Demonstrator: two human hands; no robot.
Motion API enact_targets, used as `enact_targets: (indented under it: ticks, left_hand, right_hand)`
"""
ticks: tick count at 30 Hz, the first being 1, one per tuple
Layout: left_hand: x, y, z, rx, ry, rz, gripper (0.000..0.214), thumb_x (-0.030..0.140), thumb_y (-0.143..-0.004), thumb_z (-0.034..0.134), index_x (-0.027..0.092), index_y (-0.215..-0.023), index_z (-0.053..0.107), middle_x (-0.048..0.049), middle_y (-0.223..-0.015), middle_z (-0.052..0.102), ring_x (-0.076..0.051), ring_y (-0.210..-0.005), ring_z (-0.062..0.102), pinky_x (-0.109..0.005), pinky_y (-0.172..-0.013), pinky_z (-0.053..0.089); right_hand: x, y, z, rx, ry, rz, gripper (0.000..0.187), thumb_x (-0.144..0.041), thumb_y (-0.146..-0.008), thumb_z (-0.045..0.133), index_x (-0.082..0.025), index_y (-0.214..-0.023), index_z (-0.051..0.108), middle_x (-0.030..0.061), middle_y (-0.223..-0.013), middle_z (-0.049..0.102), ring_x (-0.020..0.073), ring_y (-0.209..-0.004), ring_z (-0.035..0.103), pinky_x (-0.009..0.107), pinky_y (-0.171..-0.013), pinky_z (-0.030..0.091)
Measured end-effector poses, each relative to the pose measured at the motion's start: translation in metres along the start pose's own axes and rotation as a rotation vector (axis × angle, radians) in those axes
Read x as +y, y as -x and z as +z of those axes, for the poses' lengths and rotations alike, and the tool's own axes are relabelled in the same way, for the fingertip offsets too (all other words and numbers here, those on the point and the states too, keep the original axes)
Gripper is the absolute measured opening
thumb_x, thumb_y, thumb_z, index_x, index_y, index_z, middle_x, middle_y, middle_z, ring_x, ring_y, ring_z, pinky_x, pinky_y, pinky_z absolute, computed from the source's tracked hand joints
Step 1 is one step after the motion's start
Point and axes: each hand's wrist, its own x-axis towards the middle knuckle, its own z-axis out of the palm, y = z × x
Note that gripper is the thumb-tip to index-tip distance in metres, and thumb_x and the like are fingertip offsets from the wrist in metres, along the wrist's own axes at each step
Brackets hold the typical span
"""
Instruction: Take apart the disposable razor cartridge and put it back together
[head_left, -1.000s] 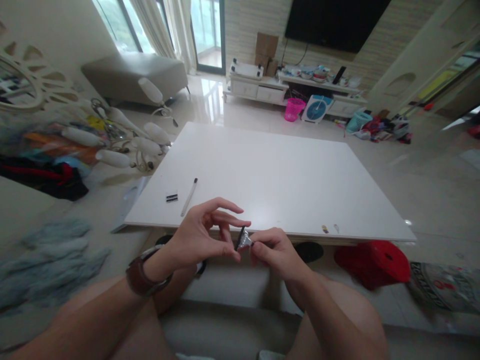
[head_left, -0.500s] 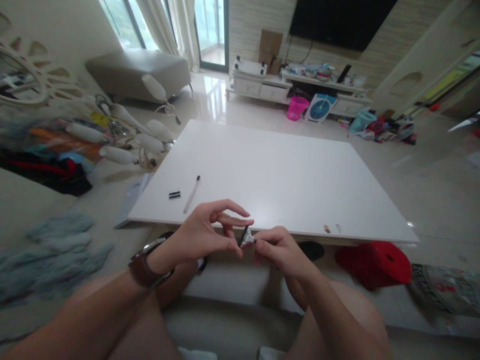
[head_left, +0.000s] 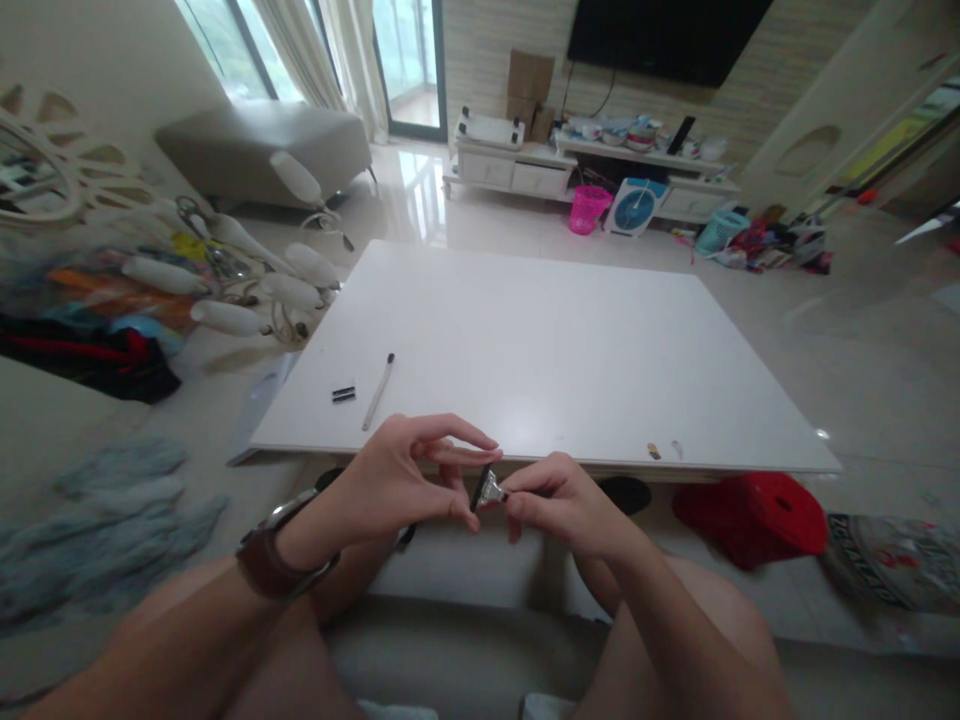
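Both hands meet just in front of the near edge of a white table. My right hand pinches a small silver and black razor head by its metal part. My left hand, with a brown watch strap on its wrist, touches the black edge of the razor head with thumb and fingertips; its other fingers are stretched out above. On the table at the left lie a thin pale stick with a dark tip and a small black piece.
A red stool stands on the floor at the right below the table edge. White lamp-like parts and coloured clutter lie on the left. A grey rug is at the near left. Far back stand a TV shelf, a pink basket and a fan.
The hands stay together on the razor head with only small finger shifts. The view has shifted slightly.
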Motion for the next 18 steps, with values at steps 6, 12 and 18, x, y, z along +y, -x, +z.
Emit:
enact_targets:
  ticks: [6, 12, 18]
  left_hand:
    - [0.003, 0.003, 0.005, 0.089, -0.12, 0.073, 0.03, 0.016, -0.071, 0.083, 0.017, -0.1, 0.075, -0.0033, -0.074, 0.076, -0.016, -0.058, 0.072, -0.022, -0.055, 0.061]
    - [-0.004, 0.003, 0.009, 0.137, -0.043, 0.123, 0.041, 0.018, -0.06, 0.091, 0.017, -0.098, 0.075, -0.0091, -0.094, 0.078, -0.016, -0.06, 0.071, -0.024, -0.055, 0.062]
    - [-0.007, 0.001, 0.007, 0.18, -0.033, 0.236, 0.051, 0.017, -0.05, 0.095, 0.017, -0.098, 0.076, -0.0086, -0.092, 0.078, -0.019, -0.075, 0.072, -0.031, -0.074, 0.064]
  right_hand:
    - [-0.001, 0.001, 0.0, 0.047, 0.026, -0.027, 0.048, -0.051, -0.093, 0.06, -0.01, -0.072, 0.075, 0.002, -0.058, 0.06, 0.0096, -0.054, 0.044, 0.022, -0.053, 0.032]
    - [-0.011, 0.004, -0.003, 0.046, 0.04, -0.049, 0.045, -0.049, -0.093, 0.061, -0.011, -0.075, 0.076, 0.0012, -0.058, 0.059, 0.009, -0.054, 0.043, 0.022, -0.052, 0.031]
    - [-0.01, 0.003, -0.002, 0.044, -0.022, -0.059, 0.045, -0.05, -0.093, 0.061, -0.01, -0.079, 0.077, 0.0012, -0.057, 0.058, 0.0083, -0.051, 0.042, 0.021, -0.051, 0.031]
